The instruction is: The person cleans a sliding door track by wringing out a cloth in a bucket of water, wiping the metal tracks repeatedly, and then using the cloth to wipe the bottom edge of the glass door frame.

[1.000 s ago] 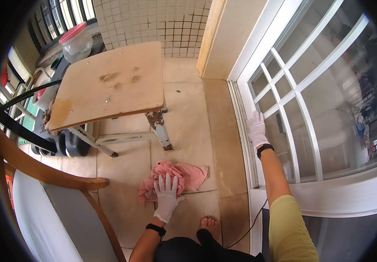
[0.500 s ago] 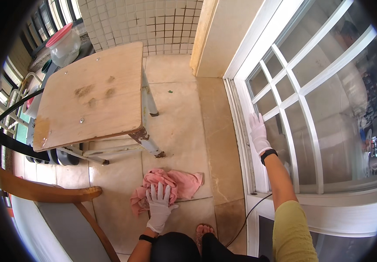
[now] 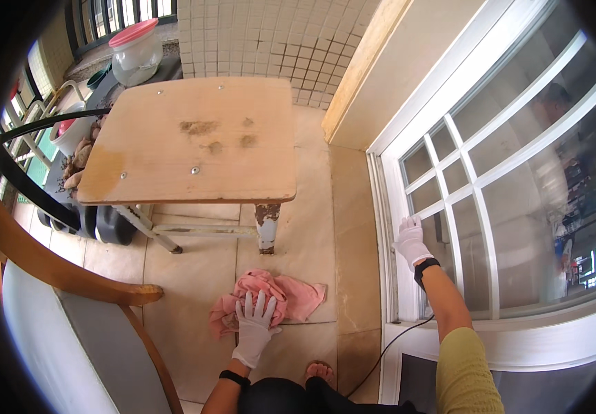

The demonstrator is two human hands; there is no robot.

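My left hand [image 3: 254, 331], in a white glove, lies flat with fingers spread on a crumpled pink cloth [image 3: 301, 297] on the tiled floor. The palm covers part of the cloth. To the right, my gloved right hand [image 3: 412, 241] rests with fingers stretched out against the white frame of a glazed door [image 3: 470, 165]. It holds nothing that I can see. Beyond the cloth stands a low stool [image 3: 194, 138] with a worn, stained wooden seat and rusty, paint-chipped legs.
A wooden-armed chair [image 3: 91, 279] stands close on the left. A clear jar with a pink lid [image 3: 136, 55] sits behind the stool. A dark cable [image 3: 388, 359] runs along the floor by the door. Small wall tiles [image 3: 256, 41] cover the far wall.
My view has tilted and turned, so the stool and door sit differently in it. My left hand stays on the cloth and my right hand stays at the door frame.
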